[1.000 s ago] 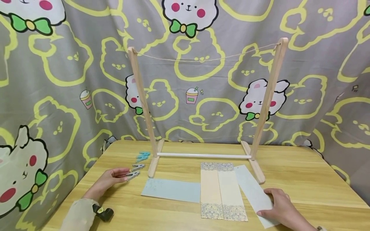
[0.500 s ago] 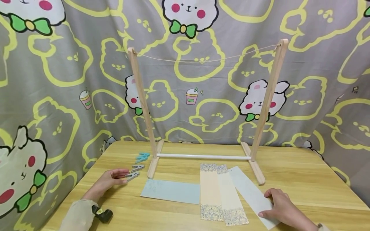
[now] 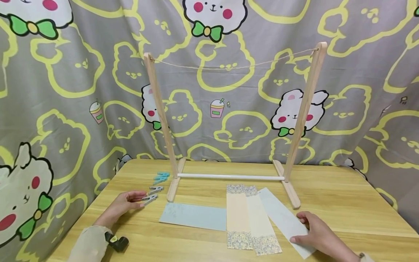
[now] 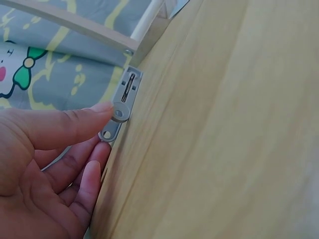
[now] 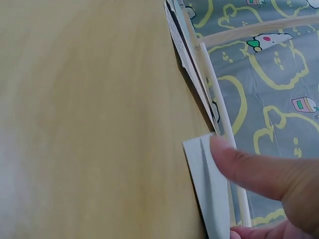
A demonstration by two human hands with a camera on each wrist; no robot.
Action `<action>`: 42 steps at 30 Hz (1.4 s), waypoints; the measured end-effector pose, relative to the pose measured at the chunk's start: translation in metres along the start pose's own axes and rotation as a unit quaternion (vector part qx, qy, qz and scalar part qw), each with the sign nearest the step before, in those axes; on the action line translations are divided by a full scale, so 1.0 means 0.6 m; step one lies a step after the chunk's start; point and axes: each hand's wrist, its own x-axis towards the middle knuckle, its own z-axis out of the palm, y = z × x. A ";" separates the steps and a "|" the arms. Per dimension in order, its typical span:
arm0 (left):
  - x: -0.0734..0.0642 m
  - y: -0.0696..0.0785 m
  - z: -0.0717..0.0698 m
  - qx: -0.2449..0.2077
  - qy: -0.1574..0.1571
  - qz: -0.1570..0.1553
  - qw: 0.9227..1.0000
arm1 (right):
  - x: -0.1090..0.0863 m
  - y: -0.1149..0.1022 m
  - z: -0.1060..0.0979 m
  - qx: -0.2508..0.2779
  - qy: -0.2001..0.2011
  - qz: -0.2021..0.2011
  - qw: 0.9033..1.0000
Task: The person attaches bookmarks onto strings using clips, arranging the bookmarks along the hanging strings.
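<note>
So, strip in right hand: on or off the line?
Off: right hand holds the strip down at the table, below the line.

1. A grey curtain (image 3: 209, 82) hangs behind the tabletop (image 3: 193, 243) and along both sides, falling in soft folds.
2. Its print mixes yellow animal outlines (image 3: 222, 88), white red-cheeked heads (image 3: 214, 17), green bows (image 3: 207, 31) and pink cups (image 3: 217, 108).
3. The tabletop is yellowish wood-grain, faintly glossy under soft light.

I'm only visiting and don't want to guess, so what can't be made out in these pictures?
Head view: the left card's pattern is too faint and small to make out.
Head view: the right hand covers part of the right card.
Left wrist view: the picture's edges cut off most of the stand.
Right wrist view: the bottom edge cuts off the right card.
</note>
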 end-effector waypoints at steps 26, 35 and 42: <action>0.009 0.006 0.015 0.062 0.027 -0.010 0.998 | 0.008 0.021 -0.018 0.114 -0.011 -0.004 0.993; 0.009 0.005 0.019 0.075 0.032 -0.012 0.997 | 0.007 0.032 -0.036 0.191 -0.053 0.028 0.980; 0.005 0.008 0.018 0.071 0.024 0.006 0.997 | 0.005 0.030 -0.056 0.191 -0.052 0.018 0.980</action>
